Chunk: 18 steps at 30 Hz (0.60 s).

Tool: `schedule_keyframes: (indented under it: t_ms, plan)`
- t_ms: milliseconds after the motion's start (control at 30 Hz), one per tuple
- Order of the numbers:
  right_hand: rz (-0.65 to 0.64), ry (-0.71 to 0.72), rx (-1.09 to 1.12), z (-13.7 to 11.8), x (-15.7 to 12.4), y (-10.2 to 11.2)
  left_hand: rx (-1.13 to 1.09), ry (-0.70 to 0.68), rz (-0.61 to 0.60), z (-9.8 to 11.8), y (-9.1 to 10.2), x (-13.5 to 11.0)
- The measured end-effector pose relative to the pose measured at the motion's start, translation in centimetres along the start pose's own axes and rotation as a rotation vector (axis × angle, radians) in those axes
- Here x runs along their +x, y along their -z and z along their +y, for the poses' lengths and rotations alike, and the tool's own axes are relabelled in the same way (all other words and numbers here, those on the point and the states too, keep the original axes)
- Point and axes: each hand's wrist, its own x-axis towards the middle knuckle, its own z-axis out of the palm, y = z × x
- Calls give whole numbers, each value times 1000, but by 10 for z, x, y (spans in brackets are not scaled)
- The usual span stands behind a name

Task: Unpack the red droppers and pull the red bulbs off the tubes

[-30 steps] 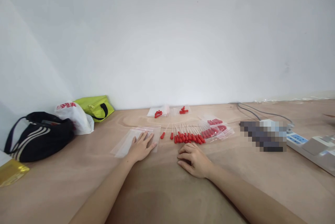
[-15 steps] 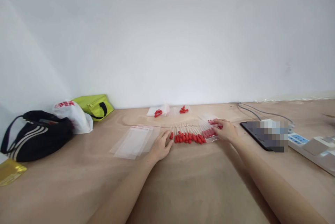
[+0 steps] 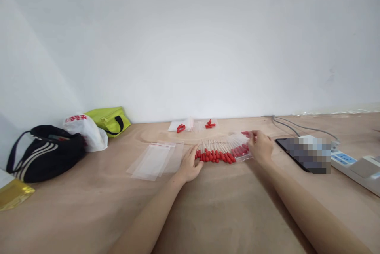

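Note:
A row of several red-bulbed clear droppers (image 3: 216, 155) lies on the wooden table (image 3: 208, 206). My left hand (image 3: 191, 165) rests at the row's left end, fingers loosely extended against the droppers. My right hand (image 3: 261, 146) is at the row's right end, its fingers curled over filled clear bags of red droppers (image 3: 240, 150). A stack of empty clear zip bags (image 3: 156, 159) lies left of my left hand.
Two small bags with red pieces (image 3: 194, 126) lie near the wall. A black striped bag (image 3: 44, 153), a white plastic bag (image 3: 84, 131) and a green pouch (image 3: 108, 119) sit at the left. A dark tablet (image 3: 299, 149) and a power strip (image 3: 356, 165) are at the right.
My left hand left the empty bags and moved right to the row's left end. My right hand went from the table's middle to the filled bags and pushed them leftward.

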Motion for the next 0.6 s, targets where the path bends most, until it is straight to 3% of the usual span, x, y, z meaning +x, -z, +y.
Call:
schedule_keyframes:
  t_ms: [100,167,233,400,500,600]
  plan:
    - [197,-109,98,-2,6,17,-3,-14,3,2,1,-5]
    - [313,-109,236,-8,10,33,-10,-8,19,3,1,-6]
    - [326,-65,391,-17,12,47,-36,5,38,3,1,-7]
    - [30,-17,686,-44,-12,54,-307,36,181,1,2,-9]
    - [-298,-121,934,-57,-49,39,-465,50,267,-1,7,-17]
    - [-447,-244,1059,-64,-85,22,-587,26,262,-2,17,-32]
